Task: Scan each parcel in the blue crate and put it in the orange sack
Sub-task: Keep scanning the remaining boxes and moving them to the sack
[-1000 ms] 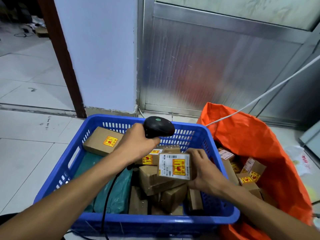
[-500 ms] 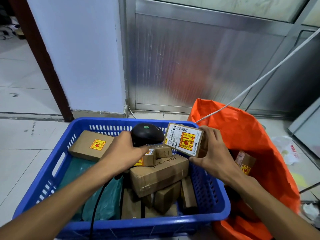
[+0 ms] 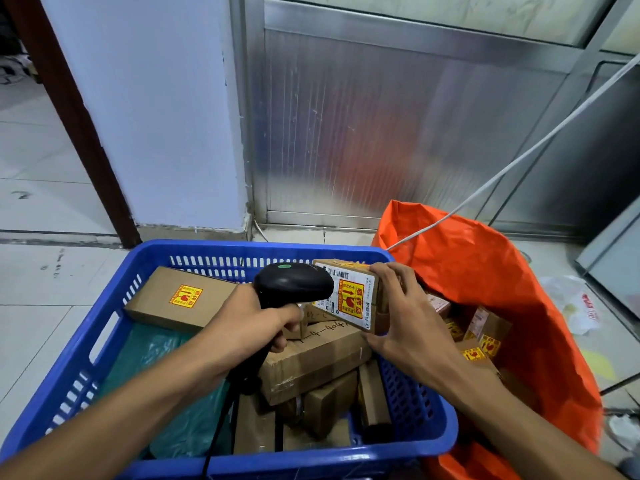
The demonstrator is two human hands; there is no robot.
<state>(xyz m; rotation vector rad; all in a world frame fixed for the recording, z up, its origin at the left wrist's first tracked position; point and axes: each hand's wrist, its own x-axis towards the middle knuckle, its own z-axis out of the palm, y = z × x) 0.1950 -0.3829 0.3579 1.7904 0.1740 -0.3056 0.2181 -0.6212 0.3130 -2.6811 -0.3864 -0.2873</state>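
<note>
1. The left hand [image 3: 249, 320] has its fingers curled tight round the handle of the black scanner [image 3: 294, 284], whose head is just beside the parcel's label.
2. The right hand [image 3: 405, 317] grips a small cardboard parcel [image 3: 353, 299] by its edges, thumb below, fingers over the top.
3. The parcel, with white label and yellow-red sticker, is held above the blue crate [image 3: 242, 459], at its 2 o'clock corner.
4. The orange sack [image 3: 485, 271] stands at 3 o'clock of the crate, boxes inside.

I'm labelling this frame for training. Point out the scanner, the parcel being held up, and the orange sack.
scanner [image 3: 294, 284], head view, top of its black head.
held parcel [image 3: 353, 299], head view, its white label.
orange sack [image 3: 485, 271], head view, far inner wall.
</note>
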